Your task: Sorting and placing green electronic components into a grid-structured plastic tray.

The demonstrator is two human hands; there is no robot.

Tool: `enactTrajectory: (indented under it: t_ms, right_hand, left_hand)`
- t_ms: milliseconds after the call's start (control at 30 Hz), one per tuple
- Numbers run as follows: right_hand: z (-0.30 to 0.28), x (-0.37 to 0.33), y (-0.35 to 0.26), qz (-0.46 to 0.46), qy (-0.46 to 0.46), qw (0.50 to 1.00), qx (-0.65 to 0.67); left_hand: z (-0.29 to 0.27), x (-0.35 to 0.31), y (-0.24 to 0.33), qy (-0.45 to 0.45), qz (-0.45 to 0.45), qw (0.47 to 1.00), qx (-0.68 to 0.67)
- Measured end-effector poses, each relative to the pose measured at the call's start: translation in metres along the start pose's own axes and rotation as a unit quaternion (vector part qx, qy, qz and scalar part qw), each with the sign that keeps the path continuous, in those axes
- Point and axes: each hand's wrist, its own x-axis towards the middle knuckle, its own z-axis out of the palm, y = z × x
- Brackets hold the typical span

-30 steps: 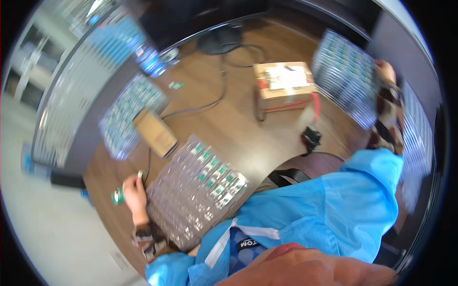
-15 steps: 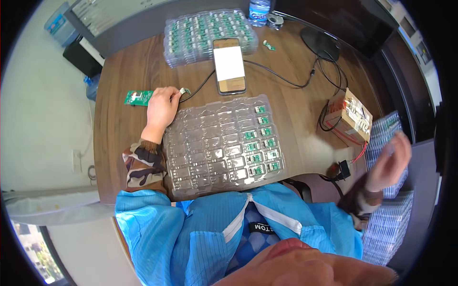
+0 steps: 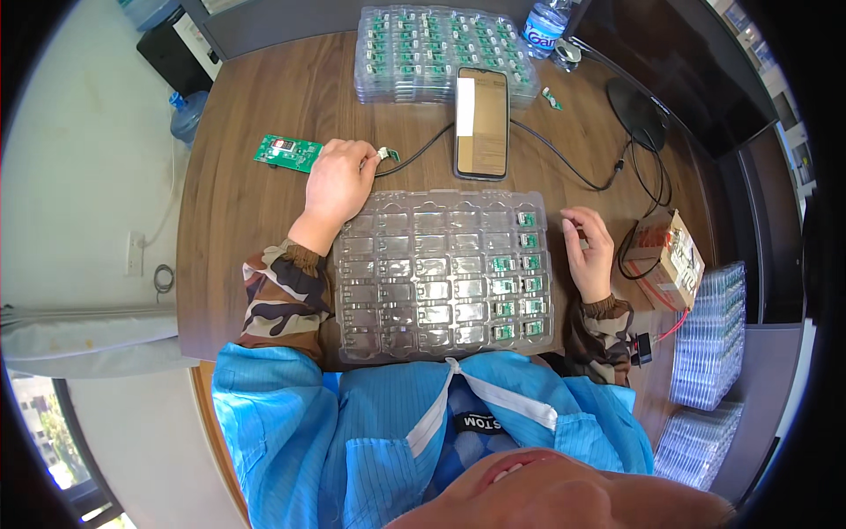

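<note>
My left hand point(image 3: 342, 183) is closed at the far left of the tray, its fingertips pinching a small circuit board point(image 3: 389, 154) with a white connector. Against its knuckles lies a larger green circuit board point(image 3: 302, 156) with a small display; part of it is hidden by the hand. A black cable point(image 3: 423, 152) runs in under the fingers, its end out of sight. My right hand point(image 3: 590, 251) hovers just right of the clear plastic tray point(image 3: 405, 269), fingers loosely curled, thumb apart, no object visible in it. Small green boards point(image 3: 531, 284) fill the tray's right column and part of the neighbouring one.
A phone point(image 3: 482, 132) stands beyond the tray, before a stack of filled trays point(image 3: 445, 88). A loose board point(image 3: 552, 99) lies near a water bottle point(image 3: 545, 31) and monitor point(image 3: 674, 70). At right are a cardboard box point(image 3: 667, 264), a black switch-like part point(image 3: 643, 349) and stacked trays point(image 3: 708, 339).
My right hand has come in from the far right, above the stacked trays, to the tray's right edge. My left hand keeps its pinch beside the green board. The view has shifted.
</note>
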Motion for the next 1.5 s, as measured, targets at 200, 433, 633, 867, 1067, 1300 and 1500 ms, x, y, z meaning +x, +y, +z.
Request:
enactTrajectory:
  t_ms: [200, 433, 633, 867, 1067, 1300, 1500]
  right_hand:
    - [0.005, -0.005, -0.001, 0.051, -0.088, 0.995, 0.004]
    - [0.007, -0.007, -0.004, 0.118, -0.106, 0.987, 0.022]
    - [0.002, -0.005, -0.009, 0.131, -0.134, 0.982, -0.001]
    - [0.001, -0.006, -0.010, 0.151, -0.151, 0.977, -0.005]
    - [0.000, -0.005, -0.012, 0.146, -0.155, 0.977, -0.010]
    - [0.000, -0.006, -0.011, 0.143, -0.152, 0.978, -0.011]
    - [-0.001, -0.005, -0.012, 0.137, -0.155, 0.978, -0.016]
  left_hand:
    - [-0.003, 0.000, 0.000, -0.002, -0.006, 1.000, -0.006]
    - [-0.002, 0.002, 0.000, 0.001, -0.017, 1.000, -0.010]
    - [-0.001, 0.003, 0.003, -0.005, -0.041, 0.999, -0.016]
    - [-0.001, 0.003, 0.003, 0.008, -0.029, 0.999, -0.009]
    - [-0.001, 0.002, 0.002, 0.017, -0.021, 1.000, -0.004]
    - [0.000, 0.003, 0.003, 0.013, -0.026, 1.000, -0.003]
    - [-0.001, 0.002, 0.004, 0.012, -0.022, 1.000, 0.001]
